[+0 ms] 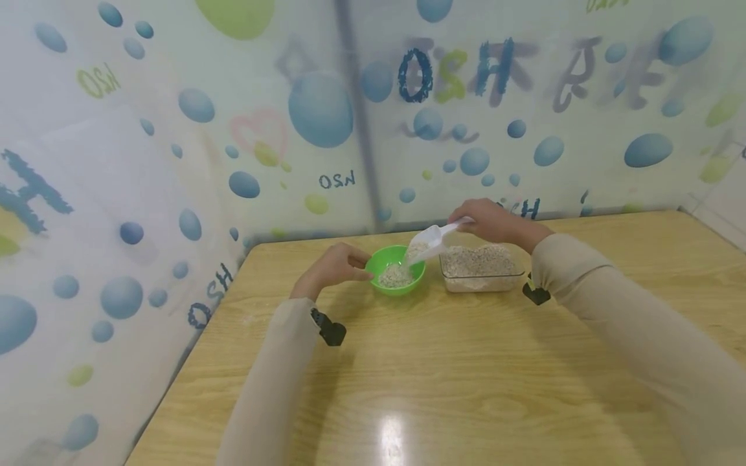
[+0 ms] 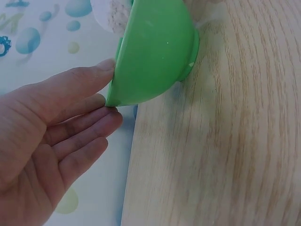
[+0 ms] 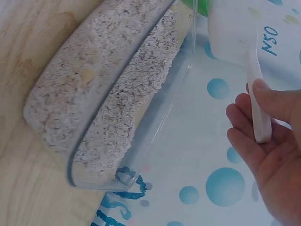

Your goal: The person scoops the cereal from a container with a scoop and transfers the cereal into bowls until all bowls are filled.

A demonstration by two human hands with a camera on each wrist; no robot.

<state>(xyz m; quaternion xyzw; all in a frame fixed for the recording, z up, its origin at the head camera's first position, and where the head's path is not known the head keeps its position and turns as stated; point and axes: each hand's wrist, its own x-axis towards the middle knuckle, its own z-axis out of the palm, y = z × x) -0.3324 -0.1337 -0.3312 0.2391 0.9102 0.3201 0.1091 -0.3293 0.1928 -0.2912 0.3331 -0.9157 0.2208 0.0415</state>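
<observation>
At the bowl's left side my left hand (image 1: 333, 266) pinches the rim of a green bowl (image 2: 155, 52), thumb on one side and fingertips on the other. Pale flakes like rolled oats (image 1: 395, 276) lie in the bowl. My right hand (image 1: 492, 221) grips the handle of a white scoop (image 1: 436, 235), thumb along it in the right wrist view. The scoop tilts down over the bowl's right rim with flakes (image 1: 417, 250) at its mouth. Just right of the bowl, a clear rectangular container (image 3: 70, 165) is heaped with the same flakes (image 3: 127, 89).
All this stands near the back edge of a light wooden table (image 1: 408, 362). A printed curtain or sheet (image 1: 326, 207) with blue and green dots hangs right behind it and along the left. Both wrists wear dark camera mounts (image 1: 333, 333).
</observation>
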